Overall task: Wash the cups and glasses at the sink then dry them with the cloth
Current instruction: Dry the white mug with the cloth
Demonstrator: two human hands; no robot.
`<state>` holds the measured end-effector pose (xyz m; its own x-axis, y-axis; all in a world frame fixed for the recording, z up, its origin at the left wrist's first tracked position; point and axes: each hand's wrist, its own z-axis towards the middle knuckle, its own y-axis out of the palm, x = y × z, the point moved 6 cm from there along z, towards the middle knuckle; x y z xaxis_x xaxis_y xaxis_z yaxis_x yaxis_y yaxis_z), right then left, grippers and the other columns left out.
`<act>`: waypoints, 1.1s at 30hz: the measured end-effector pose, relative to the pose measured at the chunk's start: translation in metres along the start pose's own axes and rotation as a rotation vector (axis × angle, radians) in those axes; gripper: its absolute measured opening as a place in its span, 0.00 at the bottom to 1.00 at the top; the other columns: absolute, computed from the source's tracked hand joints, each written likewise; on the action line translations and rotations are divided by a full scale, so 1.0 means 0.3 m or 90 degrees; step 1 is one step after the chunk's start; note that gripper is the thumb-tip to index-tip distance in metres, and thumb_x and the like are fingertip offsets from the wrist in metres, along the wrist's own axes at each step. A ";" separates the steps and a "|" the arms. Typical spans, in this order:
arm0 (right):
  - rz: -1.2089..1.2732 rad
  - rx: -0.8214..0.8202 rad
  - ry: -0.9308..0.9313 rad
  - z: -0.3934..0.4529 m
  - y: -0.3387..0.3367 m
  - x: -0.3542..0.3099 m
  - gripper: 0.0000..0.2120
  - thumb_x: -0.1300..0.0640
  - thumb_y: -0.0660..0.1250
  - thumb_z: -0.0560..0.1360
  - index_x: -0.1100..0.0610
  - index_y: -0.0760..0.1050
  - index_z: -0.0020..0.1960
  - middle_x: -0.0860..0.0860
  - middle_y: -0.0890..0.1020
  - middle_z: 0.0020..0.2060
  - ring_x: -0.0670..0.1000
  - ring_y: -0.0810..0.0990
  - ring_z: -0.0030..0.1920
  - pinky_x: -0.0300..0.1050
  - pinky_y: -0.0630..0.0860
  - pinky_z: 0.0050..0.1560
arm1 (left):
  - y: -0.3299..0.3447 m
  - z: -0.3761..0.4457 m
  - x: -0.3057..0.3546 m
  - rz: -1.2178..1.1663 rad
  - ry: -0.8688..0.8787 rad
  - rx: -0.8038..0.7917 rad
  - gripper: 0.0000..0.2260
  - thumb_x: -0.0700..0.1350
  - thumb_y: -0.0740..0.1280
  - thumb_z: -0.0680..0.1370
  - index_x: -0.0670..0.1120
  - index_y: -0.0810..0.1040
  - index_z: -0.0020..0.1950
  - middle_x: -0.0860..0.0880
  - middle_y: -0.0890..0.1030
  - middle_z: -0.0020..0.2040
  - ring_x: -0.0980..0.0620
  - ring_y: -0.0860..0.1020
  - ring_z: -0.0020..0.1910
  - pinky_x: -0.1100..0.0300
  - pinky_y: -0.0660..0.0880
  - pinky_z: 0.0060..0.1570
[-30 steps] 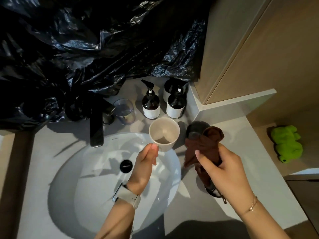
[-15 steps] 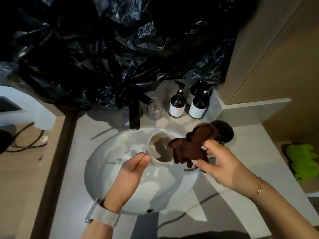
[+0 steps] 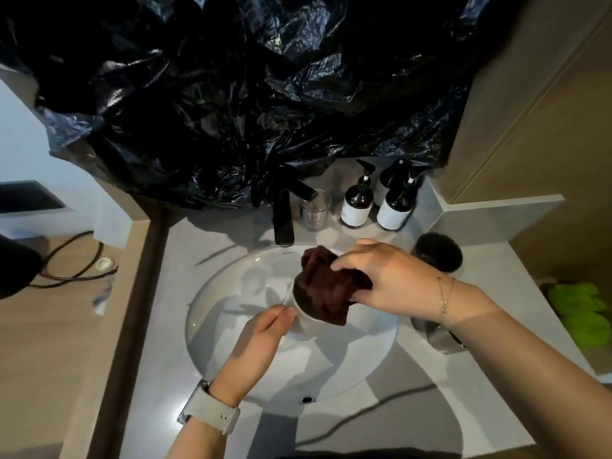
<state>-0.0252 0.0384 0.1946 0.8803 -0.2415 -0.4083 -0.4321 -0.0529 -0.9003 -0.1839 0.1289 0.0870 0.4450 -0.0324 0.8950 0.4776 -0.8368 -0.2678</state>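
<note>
Over the white sink basin (image 3: pixel 231 326) my left hand (image 3: pixel 261 336) holds a beige cup (image 3: pixel 306 324) by its side. My right hand (image 3: pixel 381 279) grips a dark brown cloth (image 3: pixel 326 288) and presses it into the cup's mouth, so the inside of the cup is hidden. A clear glass (image 3: pixel 314 210) stands beside the black faucet (image 3: pixel 283 217). To the right of the basin a dark cup (image 3: pixel 438 251) stands on the counter. Below my right wrist lies a metallic cup (image 3: pixel 437 337), partly hidden.
Two dark pump bottles (image 3: pixel 357 202) with white labels stand behind the sink, a third behind them. Black plastic sheeting (image 3: pixel 248 94) hangs over the wall. A green object (image 3: pixel 579 309) lies at the right edge. A cable (image 3: pixel 73 260) runs over the wooden surface at the left.
My right hand carried the cloth from beside the dark cup over to the beige cup and pushed it into the mouth. The left hand brought the cup lower over the basin.
</note>
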 end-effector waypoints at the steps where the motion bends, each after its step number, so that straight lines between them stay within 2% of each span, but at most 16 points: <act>1: -0.019 -0.021 0.007 0.003 0.016 -0.001 0.19 0.59 0.69 0.72 0.52 0.77 0.63 0.47 0.75 0.48 0.46 0.70 0.56 0.35 0.65 0.52 | -0.006 0.000 0.004 0.002 0.004 0.000 0.16 0.48 0.62 0.82 0.47 0.66 0.35 0.54 0.66 0.32 0.57 0.65 0.32 0.62 0.63 0.37; 3: -0.128 -0.081 0.041 0.011 0.048 0.003 0.15 0.60 0.65 0.73 0.52 0.78 0.59 0.47 0.72 0.44 0.49 0.71 0.56 0.37 0.65 0.48 | -0.018 0.003 0.014 0.013 0.017 -0.005 0.17 0.48 0.62 0.82 0.50 0.67 0.33 0.56 0.67 0.30 0.58 0.65 0.31 0.64 0.62 0.35; 5: -0.211 -0.116 0.090 0.015 0.059 0.018 0.13 0.61 0.64 0.73 0.54 0.76 0.57 0.51 0.76 0.47 0.53 0.74 0.57 0.42 0.70 0.50 | -0.030 0.010 0.020 0.040 0.026 -0.008 0.19 0.48 0.62 0.82 0.53 0.67 0.31 0.56 0.67 0.29 0.59 0.65 0.31 0.64 0.62 0.34; 7: -0.155 -0.122 0.124 0.017 0.052 0.032 0.18 0.63 0.65 0.73 0.55 0.73 0.62 0.53 0.78 0.54 0.54 0.75 0.59 0.45 0.74 0.56 | -0.044 0.017 0.012 0.044 0.013 -0.005 0.19 0.47 0.62 0.82 0.53 0.68 0.30 0.57 0.68 0.28 0.59 0.66 0.30 0.63 0.61 0.36; 9: -0.042 -0.119 0.129 0.021 0.035 0.033 0.25 0.63 0.64 0.74 0.54 0.67 0.70 0.49 0.77 0.60 0.51 0.76 0.60 0.44 0.72 0.61 | -0.055 0.024 -0.004 0.029 -0.002 -0.002 0.17 0.47 0.63 0.81 0.49 0.66 0.32 0.55 0.67 0.29 0.59 0.65 0.30 0.60 0.61 0.38; 11: 0.036 -0.064 0.146 0.032 0.004 0.053 0.23 0.64 0.65 0.75 0.56 0.71 0.69 0.44 0.78 0.56 0.49 0.78 0.55 0.43 0.72 0.61 | -0.060 0.028 -0.017 0.030 -0.008 -0.004 0.17 0.47 0.63 0.81 0.49 0.65 0.33 0.54 0.65 0.30 0.59 0.64 0.30 0.61 0.61 0.37; 14: -0.034 0.083 0.185 0.044 -0.068 0.114 0.11 0.61 0.65 0.77 0.54 0.81 0.56 0.54 0.84 0.47 0.55 0.81 0.50 0.49 0.75 0.53 | -0.060 0.029 -0.027 0.053 -0.019 -0.010 0.22 0.47 0.62 0.82 0.56 0.68 0.27 0.57 0.68 0.28 0.60 0.66 0.30 0.62 0.62 0.36; 16: -0.090 0.118 0.193 0.043 -0.099 0.117 0.10 0.58 0.63 0.78 0.53 0.81 0.55 0.56 0.81 0.47 0.55 0.79 0.51 0.49 0.74 0.52 | -0.061 0.030 -0.031 0.069 -0.028 -0.011 0.23 0.48 0.61 0.82 0.57 0.68 0.26 0.57 0.68 0.27 0.60 0.66 0.30 0.59 0.62 0.38; 18: -0.037 0.132 0.163 0.041 -0.113 0.090 0.08 0.57 0.61 0.80 0.55 0.79 0.53 0.55 0.79 0.46 0.55 0.77 0.51 0.52 0.74 0.52 | -0.064 0.031 -0.032 0.076 -0.031 -0.011 0.22 0.49 0.61 0.82 0.57 0.67 0.27 0.57 0.67 0.28 0.59 0.65 0.31 0.58 0.62 0.39; 21: 0.232 0.080 0.139 0.036 -0.091 0.028 0.06 0.57 0.57 0.82 0.55 0.71 0.49 0.61 0.80 0.39 0.61 0.80 0.40 0.60 0.78 0.43 | -0.067 0.030 -0.024 0.070 -0.029 -0.008 0.22 0.49 0.61 0.82 0.56 0.66 0.27 0.57 0.66 0.28 0.58 0.64 0.31 0.57 0.61 0.39; 23: 0.341 0.037 0.148 0.033 -0.058 0.001 0.06 0.57 0.56 0.83 0.55 0.70 0.50 0.59 0.78 0.39 0.57 0.78 0.38 0.56 0.76 0.43 | -0.067 0.028 -0.010 0.054 -0.030 0.002 0.21 0.49 0.62 0.82 0.53 0.64 0.29 0.55 0.65 0.29 0.57 0.63 0.31 0.57 0.61 0.39; 26: 0.428 -0.050 0.148 0.028 0.058 -0.021 0.05 0.57 0.59 0.82 0.53 0.73 0.54 0.55 0.78 0.44 0.49 0.76 0.44 0.50 0.76 0.50 | -0.065 0.029 0.014 0.044 -0.029 0.006 0.19 0.48 0.62 0.81 0.50 0.62 0.31 0.55 0.64 0.30 0.55 0.63 0.32 0.57 0.61 0.40; 29: 0.412 -0.115 0.163 0.006 0.173 0.004 0.10 0.53 0.63 0.80 0.44 0.75 0.59 0.50 0.81 0.55 0.48 0.80 0.54 0.50 0.76 0.61 | -0.062 0.025 0.030 0.061 -0.035 -0.003 0.19 0.45 0.61 0.81 0.51 0.62 0.30 0.56 0.64 0.28 0.55 0.62 0.32 0.58 0.60 0.37; 31: 0.462 -0.155 0.161 -0.012 0.212 0.013 0.14 0.54 0.66 0.78 0.38 0.74 0.61 0.46 0.80 0.59 0.49 0.79 0.59 0.50 0.75 0.63 | -0.062 0.021 0.028 0.076 -0.045 -0.004 0.18 0.45 0.61 0.80 0.50 0.63 0.30 0.56 0.65 0.29 0.54 0.63 0.32 0.58 0.60 0.38; 33: 0.423 -0.176 0.145 -0.026 0.225 0.025 0.17 0.56 0.69 0.77 0.44 0.75 0.64 0.44 0.78 0.62 0.44 0.77 0.61 0.43 0.72 0.66 | -0.063 0.023 0.020 0.081 -0.056 -0.003 0.16 0.45 0.61 0.80 0.48 0.65 0.32 0.54 0.66 0.31 0.53 0.64 0.34 0.57 0.61 0.39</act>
<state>-0.0492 0.0254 0.1319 0.3687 -0.5002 -0.7835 -0.9176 -0.0611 -0.3927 -0.1850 0.1481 0.0950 0.5659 -0.0909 0.8194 0.4097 -0.8315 -0.3752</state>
